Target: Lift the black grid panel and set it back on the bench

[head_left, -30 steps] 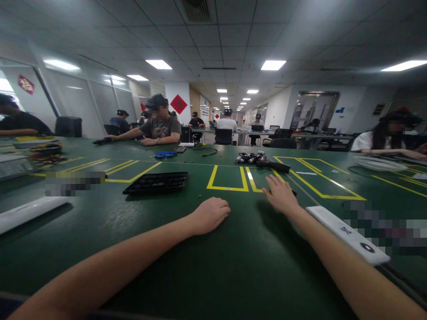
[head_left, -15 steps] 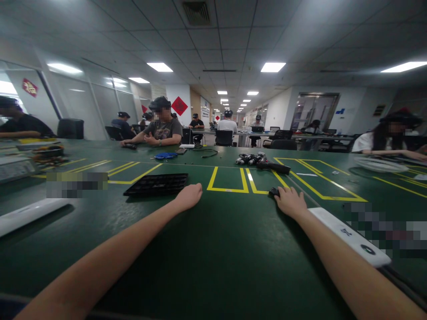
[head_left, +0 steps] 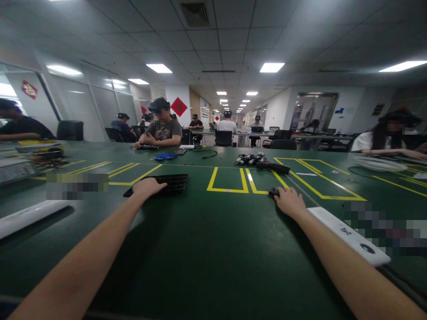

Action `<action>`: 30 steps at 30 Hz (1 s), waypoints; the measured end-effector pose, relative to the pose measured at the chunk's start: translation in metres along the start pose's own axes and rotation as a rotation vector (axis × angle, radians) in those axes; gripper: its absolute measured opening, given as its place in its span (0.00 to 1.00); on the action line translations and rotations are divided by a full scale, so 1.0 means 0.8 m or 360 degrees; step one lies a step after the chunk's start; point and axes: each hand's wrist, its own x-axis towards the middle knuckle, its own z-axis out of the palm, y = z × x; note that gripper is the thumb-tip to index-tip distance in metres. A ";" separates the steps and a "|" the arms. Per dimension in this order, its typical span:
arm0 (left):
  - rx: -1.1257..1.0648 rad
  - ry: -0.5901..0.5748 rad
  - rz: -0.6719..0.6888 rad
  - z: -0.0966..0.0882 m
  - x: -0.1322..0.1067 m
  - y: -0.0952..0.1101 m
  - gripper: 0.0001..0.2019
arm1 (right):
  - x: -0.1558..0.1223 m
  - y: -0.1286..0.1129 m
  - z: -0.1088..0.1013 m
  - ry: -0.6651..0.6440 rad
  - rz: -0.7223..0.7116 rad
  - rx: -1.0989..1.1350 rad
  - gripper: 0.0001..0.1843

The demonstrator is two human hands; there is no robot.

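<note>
A black keyboard (head_left: 167, 183) lies flat on the green table (head_left: 213, 240), left of a yellow taped rectangle (head_left: 227, 180). My left hand (head_left: 147, 187) reaches out and rests on the keyboard's near left edge, fingers curled over it. My right hand (head_left: 289, 201) lies closed over a small black object (head_left: 273, 191) at the near edge of the yellow lines; most of that object is hidden under my fingers.
A white bar (head_left: 347, 235) lies beside my right forearm, another white bar (head_left: 30, 214) at the left. A black tool (head_left: 273, 167) and grey parts (head_left: 248, 158) sit farther back, with blue scissors (head_left: 165, 156). Several people sit along the table's far side and ends.
My left hand has moved forward and left from the table's middle onto the keyboard. My right hand, flat a second ago, closed over the small black object and has stayed there.
</note>
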 end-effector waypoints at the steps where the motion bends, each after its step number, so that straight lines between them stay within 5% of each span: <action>1: 0.0100 -0.0033 -0.0034 0.002 -0.002 0.000 0.19 | 0.001 0.001 0.001 0.0011 -0.0004 0.0039 0.20; 9: 0.0338 -0.0081 0.0065 0.020 -0.015 0.026 0.22 | 0.009 -0.005 -0.004 0.0005 -0.0203 0.0395 0.21; 16: -0.0460 -0.0080 0.0940 0.075 -0.099 0.125 0.18 | -0.021 -0.075 -0.013 -0.0194 -0.0589 0.1538 0.25; 20: -0.0807 -0.0234 0.1245 0.096 -0.149 0.149 0.17 | -0.043 -0.106 -0.015 -0.0216 -0.0965 0.2050 0.20; 25: -0.1066 -0.0391 0.1208 0.108 -0.170 0.152 0.14 | -0.051 -0.108 -0.013 -0.0301 -0.1100 0.2049 0.17; 30: -0.1131 -0.0535 0.1389 0.111 -0.168 0.146 0.16 | -0.049 -0.100 -0.006 -0.0228 -0.1177 0.1772 0.21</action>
